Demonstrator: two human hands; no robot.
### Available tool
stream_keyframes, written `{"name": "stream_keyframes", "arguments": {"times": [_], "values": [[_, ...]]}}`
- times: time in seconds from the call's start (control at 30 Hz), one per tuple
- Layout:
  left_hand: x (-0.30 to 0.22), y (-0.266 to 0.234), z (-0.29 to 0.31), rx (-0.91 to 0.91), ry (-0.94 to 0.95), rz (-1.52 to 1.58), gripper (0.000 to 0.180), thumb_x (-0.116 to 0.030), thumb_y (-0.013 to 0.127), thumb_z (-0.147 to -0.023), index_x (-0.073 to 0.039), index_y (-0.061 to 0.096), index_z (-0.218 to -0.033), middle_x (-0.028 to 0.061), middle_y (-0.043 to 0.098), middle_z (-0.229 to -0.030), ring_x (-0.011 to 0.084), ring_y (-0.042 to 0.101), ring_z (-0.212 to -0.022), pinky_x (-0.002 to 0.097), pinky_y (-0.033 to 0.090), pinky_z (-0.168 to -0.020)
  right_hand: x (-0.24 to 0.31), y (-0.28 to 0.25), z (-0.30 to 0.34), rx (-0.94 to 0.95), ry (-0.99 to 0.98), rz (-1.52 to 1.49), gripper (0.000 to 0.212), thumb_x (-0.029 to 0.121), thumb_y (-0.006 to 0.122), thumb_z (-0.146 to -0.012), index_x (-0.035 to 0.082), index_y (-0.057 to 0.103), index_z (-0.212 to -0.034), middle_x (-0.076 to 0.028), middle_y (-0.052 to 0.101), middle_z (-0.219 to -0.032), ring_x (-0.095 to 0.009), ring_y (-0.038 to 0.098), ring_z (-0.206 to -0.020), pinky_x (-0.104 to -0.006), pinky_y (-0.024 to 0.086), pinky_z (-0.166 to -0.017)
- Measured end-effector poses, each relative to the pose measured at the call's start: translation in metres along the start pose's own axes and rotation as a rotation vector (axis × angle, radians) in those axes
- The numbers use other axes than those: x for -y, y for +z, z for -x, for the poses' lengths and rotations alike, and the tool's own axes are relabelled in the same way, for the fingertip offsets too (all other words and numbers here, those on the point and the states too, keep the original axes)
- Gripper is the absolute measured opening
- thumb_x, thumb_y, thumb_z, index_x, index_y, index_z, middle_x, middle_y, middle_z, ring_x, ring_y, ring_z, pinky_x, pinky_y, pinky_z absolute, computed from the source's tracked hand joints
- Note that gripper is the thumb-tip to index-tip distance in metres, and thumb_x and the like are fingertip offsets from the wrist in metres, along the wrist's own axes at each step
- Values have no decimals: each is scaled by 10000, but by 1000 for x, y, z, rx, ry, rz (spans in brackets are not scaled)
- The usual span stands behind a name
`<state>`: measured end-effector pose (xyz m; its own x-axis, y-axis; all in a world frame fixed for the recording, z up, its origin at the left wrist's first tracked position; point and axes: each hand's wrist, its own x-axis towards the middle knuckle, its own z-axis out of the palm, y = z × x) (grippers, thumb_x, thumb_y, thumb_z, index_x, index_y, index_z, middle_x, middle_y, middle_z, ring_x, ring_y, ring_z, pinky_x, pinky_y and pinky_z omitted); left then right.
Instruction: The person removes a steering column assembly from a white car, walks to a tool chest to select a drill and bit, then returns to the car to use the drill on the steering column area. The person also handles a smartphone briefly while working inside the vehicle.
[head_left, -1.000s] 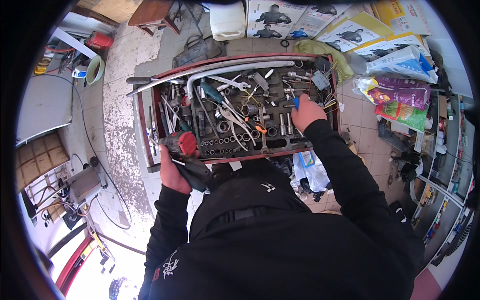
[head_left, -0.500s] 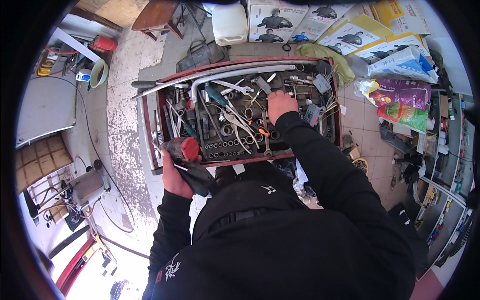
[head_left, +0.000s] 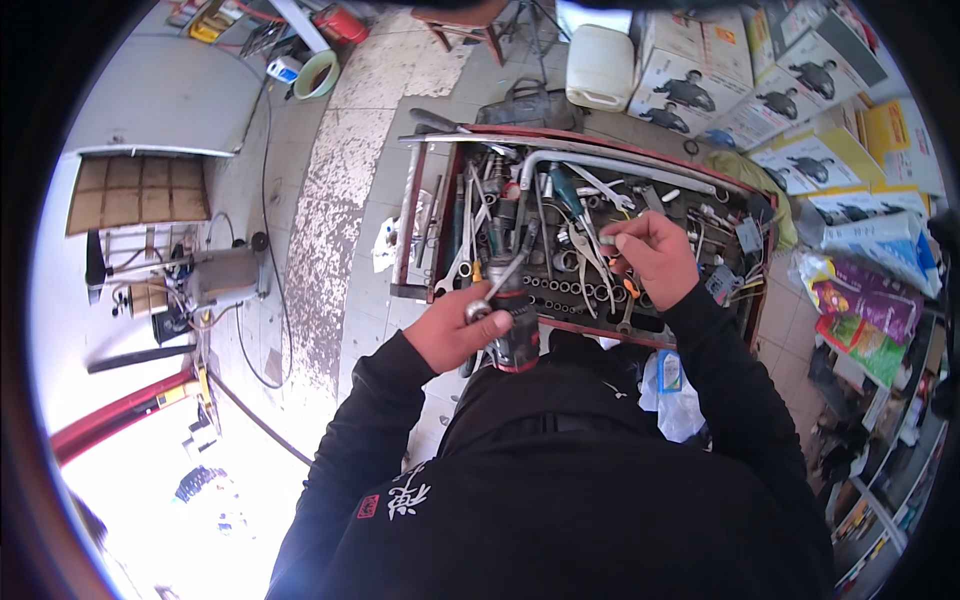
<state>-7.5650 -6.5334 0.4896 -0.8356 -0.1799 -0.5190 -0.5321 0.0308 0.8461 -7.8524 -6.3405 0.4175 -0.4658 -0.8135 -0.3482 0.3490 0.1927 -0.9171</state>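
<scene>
My left hand (head_left: pixel 450 332) is closed around a black and red cordless power tool (head_left: pixel 514 335), its round red-edged end toward me. A shiny ratchet wrench (head_left: pixel 484 308) is in the same grip, its handle slanting up across the tool. Over the middle of the tool drawer (head_left: pixel 590 322), my right hand (head_left: pixel 655 262) pinches a small light-coloured piece between thumb and finger; its kind is too small to tell. Below that hand lie long pliers (head_left: pixel 583 240), a row of sockets (head_left: pixel 600 292) and a combination wrench (head_left: pixel 627 320).
A bent grey bar (head_left: pixel 620 170) lies across the drawer's far side. Behind stand a white jerrycan (head_left: pixel 600 68), a black bag (head_left: pixel 530 105) and cardboard boxes (head_left: pixel 690 65). Colourful bags (head_left: pixel 870 290) and shelving (head_left: pixel 900 500) line the right. A hose (head_left: pixel 268 200) runs over the floor at left.
My right hand has lifted from among the tools and come nearer, now pinching a small piece. My left hand has turned the power tool, its red end now toward me. The view has shifted left.
</scene>
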Motion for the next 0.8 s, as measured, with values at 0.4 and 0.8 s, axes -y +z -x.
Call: {"name": "stream_keyframes", "arguments": {"times": [0.4,0.8], "values": [[0,6,77,-1,2,-248,462,-386,697,-1072,-14,641,-1339,213,728,-1083,378,713,-1027,458,543,-910,71,134,-25,539,-22,110,53,77,638,-1049,39,604,-1035,-59,732,-991,-106,705,-818,-277,582,-713],[118,-15,256,-282,120,-254,552,-539,667,-1047,-34,646,-1267,253,732,-1004,475,709,-995,547,553,-861,43,341,21,873,117,304,75,89,629,-1059,21,599,-1052,-79,729,-964,-121,683,-768,-300,586,-701]]}}
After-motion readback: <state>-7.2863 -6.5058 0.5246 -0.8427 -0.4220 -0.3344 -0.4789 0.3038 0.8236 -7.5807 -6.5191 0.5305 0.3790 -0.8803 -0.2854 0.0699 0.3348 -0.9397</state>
